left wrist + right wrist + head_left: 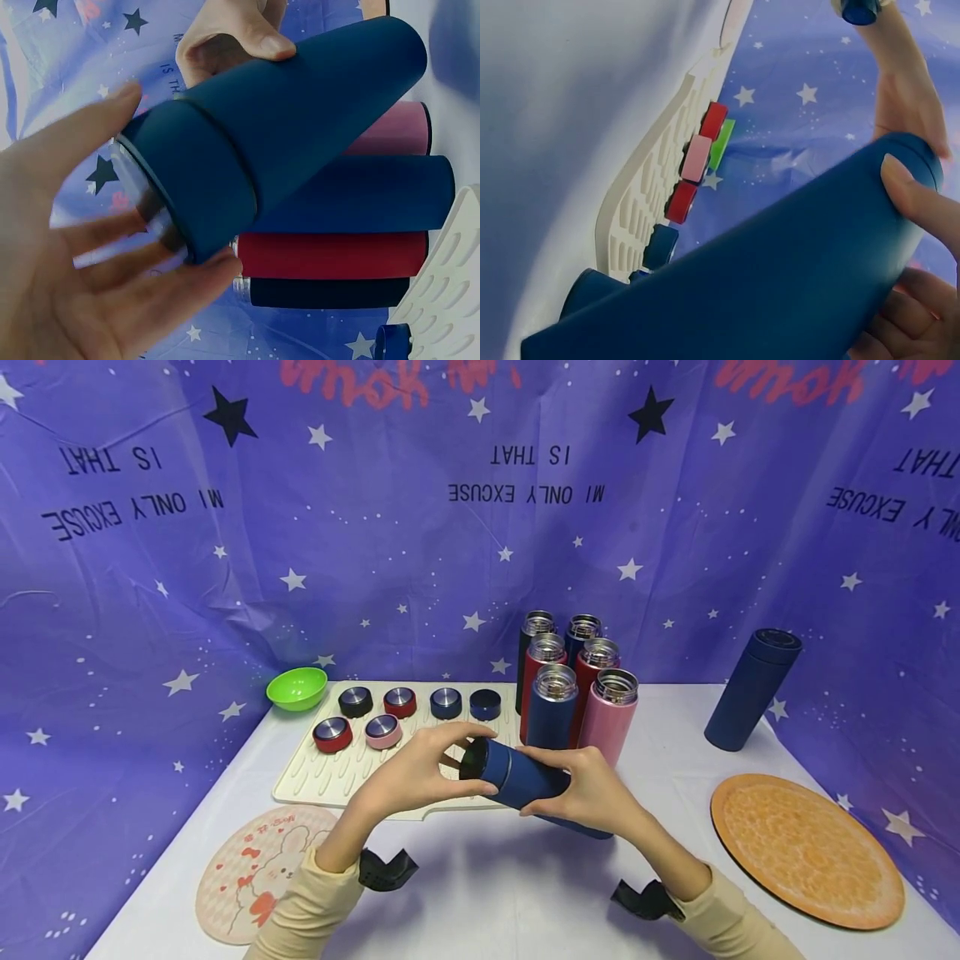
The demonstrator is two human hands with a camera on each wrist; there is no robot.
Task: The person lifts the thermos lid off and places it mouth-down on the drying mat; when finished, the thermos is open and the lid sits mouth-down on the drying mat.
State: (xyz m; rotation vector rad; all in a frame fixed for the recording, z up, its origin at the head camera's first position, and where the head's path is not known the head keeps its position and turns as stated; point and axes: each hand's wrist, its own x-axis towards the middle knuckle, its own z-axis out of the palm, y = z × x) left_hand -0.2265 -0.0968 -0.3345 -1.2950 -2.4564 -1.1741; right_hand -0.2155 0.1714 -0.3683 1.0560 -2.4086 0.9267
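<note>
A dark blue thermos bottle (536, 787) is held tilted above the table, its lid end toward the left. My left hand (420, 768) grips the blue lid (497, 763), thumb on one side and fingers on the other. In the left wrist view a thin seam separates this lid (184, 176) from the bottle body (315, 94). Around the body, just below the seam, my right hand (596, 789) holds on with thumb and fingers. The right wrist view shows the bottle (765, 262) slanting across, with the right thumb (900, 180) near the lid.
Several lidless bottles stand behind my right hand, among them a pink one (611, 718). Several lids, one pink (383, 731), sit on a cream rack (300, 781). A green bowl (297, 689), lidded blue bottle (753, 689), orange round mat (806, 852) and bear mat (232, 877) lie around.
</note>
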